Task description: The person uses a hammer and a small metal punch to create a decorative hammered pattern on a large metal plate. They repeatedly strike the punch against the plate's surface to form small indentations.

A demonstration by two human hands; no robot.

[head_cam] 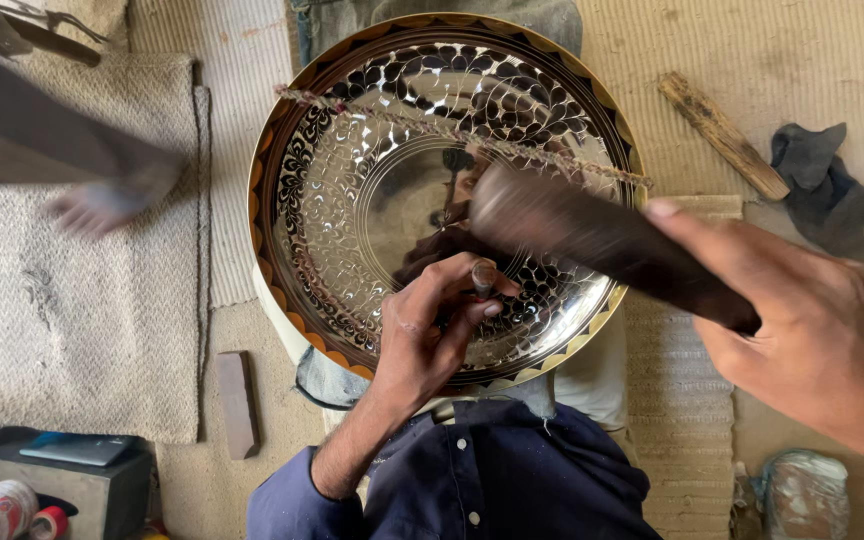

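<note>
A large round engraved metal tray (pixel 322 200), shiny with a petal pattern and a gold scalloped rim, rests tilted on my lap. My left hand (pixel 432 325) pinches a small metal punch (pixel 483 279) upright against the tray's lower middle. My right hand (pixel 812 330) grips a dark wooden mallet (pixel 602 240), blurred with motion, its head just above the punch. A thin twisted cord (pixel 452 130) stretches across the tray's upper part.
Another person's blurred hand and dark sleeve (pixel 102 205) reach in at the left over a woven mat (pixel 62 320). A wooden stick (pixel 722 135) and dark cloth (pixel 822 185) lie at right. A small stone block (pixel 237 400) lies on the floor.
</note>
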